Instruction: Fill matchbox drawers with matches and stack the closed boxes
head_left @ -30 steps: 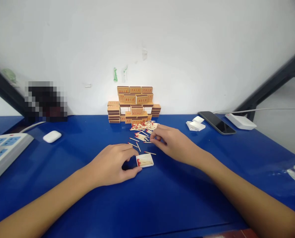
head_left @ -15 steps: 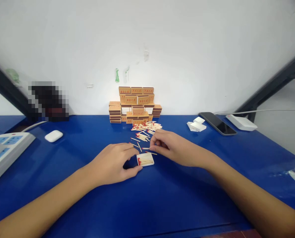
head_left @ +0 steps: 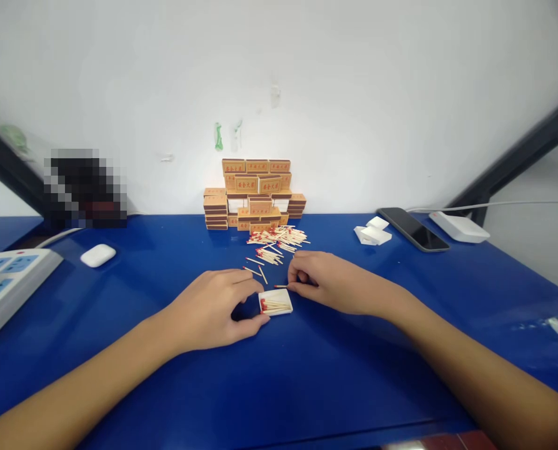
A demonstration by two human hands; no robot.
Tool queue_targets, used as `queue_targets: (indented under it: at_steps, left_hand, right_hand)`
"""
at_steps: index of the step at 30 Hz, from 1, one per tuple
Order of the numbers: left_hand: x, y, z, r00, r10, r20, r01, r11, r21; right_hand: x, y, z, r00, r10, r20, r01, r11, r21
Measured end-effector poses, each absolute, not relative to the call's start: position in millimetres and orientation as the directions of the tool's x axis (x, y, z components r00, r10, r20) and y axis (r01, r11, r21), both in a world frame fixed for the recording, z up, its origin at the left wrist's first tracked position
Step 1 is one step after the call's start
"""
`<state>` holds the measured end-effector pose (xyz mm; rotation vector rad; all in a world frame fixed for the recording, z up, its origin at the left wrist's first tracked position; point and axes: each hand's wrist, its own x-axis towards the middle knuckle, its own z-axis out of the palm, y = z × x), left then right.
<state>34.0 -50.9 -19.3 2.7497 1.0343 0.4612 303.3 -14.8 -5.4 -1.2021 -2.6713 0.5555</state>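
From where I stand, the left hand (head_left: 225, 306) has hold of a small white tray (head_left: 283, 294) by its left end, the thumb on the near corner and the forefinger at the far one. Just past the tray's far right corner, the right hand (head_left: 320, 281) is pinched, thumb against fingertips, on the tail of a single match (head_left: 281, 287), its red head pointing left; the other fingers are curled in. The tray lies flat on the blue table (head_left: 279, 381), with a row of matches (head_left: 276, 305) in it, their red heads at its left end.

Just beyond the tray, a few loose matches (head_left: 262, 274) lie scattered. Farther out from it comes a small cluster (head_left: 269, 256), then a bigger heap (head_left: 283, 235) of matches. Behind that, straight out from the tray, matchboxes (head_left: 257, 184) are built up in front of the white wall (head_left: 353, 94).

Well left of the tray sit a rounded white case (head_left: 98, 255) and a power strip (head_left: 16, 294). Well off to the tray's right and beyond it are some folded white pieces (head_left: 373, 232), a dark phone (head_left: 412, 229) and a flat white box (head_left: 459, 226).
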Motion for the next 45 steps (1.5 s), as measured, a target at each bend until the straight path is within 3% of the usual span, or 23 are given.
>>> queue_targets:
  at_steps: [12,18,21,33,36,41,45]
  left_hand:
    - [34.8,-50.0,-20.0,0.718,0.664,0.208,0.61,-0.745,0.271]
    - [33.9,-48.6,-23.2,0.726,0.647,0.235,0.585,-0.76,0.284]
    - [33.6,-47.7,-24.4,0.728,0.639,0.247,0.575,-0.766,0.287]
    - [33.7,-49.5,-22.5,0.722,0.646,0.247,0.578,-0.76,0.297]
    - [33.4,-49.9,-21.8,0.717,0.653,0.243,0.586,-0.753,0.299]
    - [34.2,-51.0,-19.9,0.72,0.657,0.225,0.589,-0.749,0.302]
    - [34.8,-52.6,-18.4,0.719,0.662,0.211,0.589,-0.742,0.32]
  right_hand:
    - [283.8,-40.9,10.8,-0.707,0.698,0.111,0.599,0.675,-0.43]
    - [277.4,-44.5,5.9,-0.753,0.651,0.092,0.476,0.637,-0.606]
    - [274.2,-47.1,2.6,-0.758,0.65,0.055,0.476,0.608,-0.636]
    - [275.2,-48.8,4.7,-0.742,0.67,0.011,0.542,0.609,-0.579]
    - [275.1,-45.9,3.2,-0.725,0.686,0.059,0.553,0.631,-0.544]
    - [265.4,-27.5,-1.0,-0.5,0.843,0.199,0.681,0.525,-0.512]
    - [252.7,-14.6,-6.6,-0.429,0.897,0.103,0.757,0.419,-0.502]
